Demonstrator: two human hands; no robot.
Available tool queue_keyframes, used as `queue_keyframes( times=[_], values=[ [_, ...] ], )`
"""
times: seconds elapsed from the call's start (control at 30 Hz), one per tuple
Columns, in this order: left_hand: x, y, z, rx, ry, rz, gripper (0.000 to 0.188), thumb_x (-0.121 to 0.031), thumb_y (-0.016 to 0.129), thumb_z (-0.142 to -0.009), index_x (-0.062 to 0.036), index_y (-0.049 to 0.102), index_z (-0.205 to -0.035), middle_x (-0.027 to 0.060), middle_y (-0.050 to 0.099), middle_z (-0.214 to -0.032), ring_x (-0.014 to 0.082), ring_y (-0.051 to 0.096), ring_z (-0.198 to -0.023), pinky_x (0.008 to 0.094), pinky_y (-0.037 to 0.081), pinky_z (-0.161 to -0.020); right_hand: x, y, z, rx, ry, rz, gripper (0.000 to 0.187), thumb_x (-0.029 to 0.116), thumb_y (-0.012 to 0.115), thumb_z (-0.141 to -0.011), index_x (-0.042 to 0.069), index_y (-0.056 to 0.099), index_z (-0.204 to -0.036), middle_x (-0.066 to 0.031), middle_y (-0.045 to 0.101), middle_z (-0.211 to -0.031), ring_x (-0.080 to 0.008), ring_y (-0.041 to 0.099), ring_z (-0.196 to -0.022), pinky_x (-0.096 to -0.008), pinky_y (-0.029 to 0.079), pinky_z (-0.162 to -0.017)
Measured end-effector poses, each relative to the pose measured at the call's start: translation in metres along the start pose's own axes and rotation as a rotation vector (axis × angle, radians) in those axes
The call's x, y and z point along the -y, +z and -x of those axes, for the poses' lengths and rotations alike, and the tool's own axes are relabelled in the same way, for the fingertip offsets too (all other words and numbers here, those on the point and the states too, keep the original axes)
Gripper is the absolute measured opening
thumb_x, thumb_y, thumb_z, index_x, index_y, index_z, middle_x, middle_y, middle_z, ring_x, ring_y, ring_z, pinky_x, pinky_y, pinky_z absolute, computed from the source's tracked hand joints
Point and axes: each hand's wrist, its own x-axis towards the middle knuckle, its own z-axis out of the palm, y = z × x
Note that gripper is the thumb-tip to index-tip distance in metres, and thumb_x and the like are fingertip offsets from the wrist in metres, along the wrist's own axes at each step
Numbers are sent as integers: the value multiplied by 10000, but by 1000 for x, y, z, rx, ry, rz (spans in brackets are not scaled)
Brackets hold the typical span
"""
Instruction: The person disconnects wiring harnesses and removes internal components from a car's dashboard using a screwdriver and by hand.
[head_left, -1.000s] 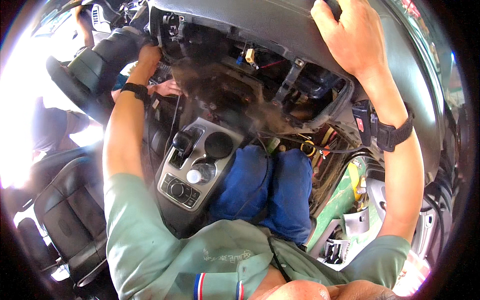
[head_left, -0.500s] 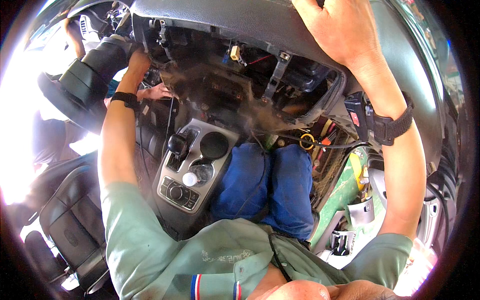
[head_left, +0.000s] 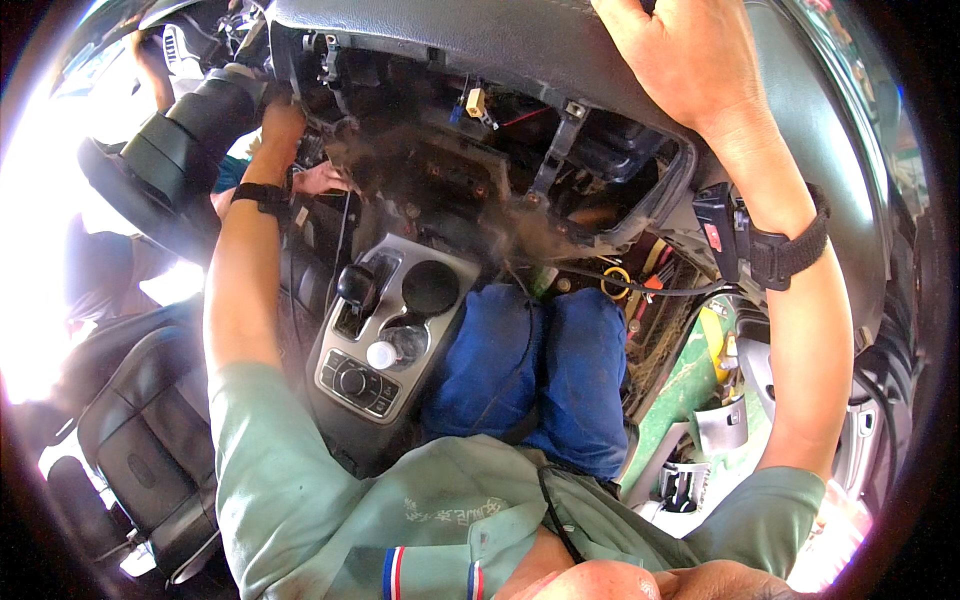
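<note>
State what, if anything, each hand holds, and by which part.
Cannot be told: the left hand is beside the dashboard, fingers mostly hidden; the right hand is over it, fingers partly cut off.

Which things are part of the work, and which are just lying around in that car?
Seem part of the work:
dashboard, with the right hand on top
steering column, near the left hand

Seem just lying around, no hand on them:
white-capped bottle in the console
yellow ring
grey trim panel on the green floor
</note>
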Motion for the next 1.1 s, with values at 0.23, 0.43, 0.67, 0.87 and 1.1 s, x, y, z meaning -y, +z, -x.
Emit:
queue_keyframes(
  times=[0.23, 0.43, 0.67, 0.87, 1.1],
  values=[
    [-26, 3, 18, 33, -38, 101, 326, -125, 497, -835, 7, 602, -1114, 218, 640, -1057, 358, 606, -949, 402, 448, -823, 0, 0, 0, 8, 8, -13, 152, 121, 552, -790, 45, 612, -907, -152, 650, -894, -334, 604, -896, -411, 483, -785],
    [-15, 16, 3, 36, -73, 145, 319, -140, 483, -857, 7, 604, -1114, 234, 632, -1083, 367, 601, -1001, 400, 459, -845, -1, -2, 1, 4, 22, 9, 157, 126, 551, -788, 47, 613, -908, -148, 652, -893, -329, 607, -895, -408, 484, -784],
    [68, 2, -30, 95, 185, -248, 300, -129, 472, -874, 1, 619, -1101, 241, 642, -1066, 378, 617, -995, 429, 496, -825, 7, -5, -2, 20, 32, 4, 158, 137, 548, -791, 52, 614, -907, -143, 649, -885, -329, 606, -891, -410, 483, -780],
    [-29, 38, -1, 88, -124, 43, 271, -144, 540, -825, -32, 644, -1049, 209, 663, -950, 379, 638, -917, 428, 509, -779, -1, -5, 3, 37, 77, 89, 163, 142, 541, -792, 49, 615, -905, -146, 653, -883, -329, 608, -893, -410, 482, -780],
    [-69, 35, 27, 64, -263, 407, 284, -173, 518, -873, -36, 599, -1108, 199, 619, -1054, 331, 602, -983, 408, 472, -790, -4, -5, 4, 24, 59, 67, 164, 131, 539, -790, 39, 614, -903, -149, 659, -881, -328, 613, -890, -408, 484, -779]
  ],
)
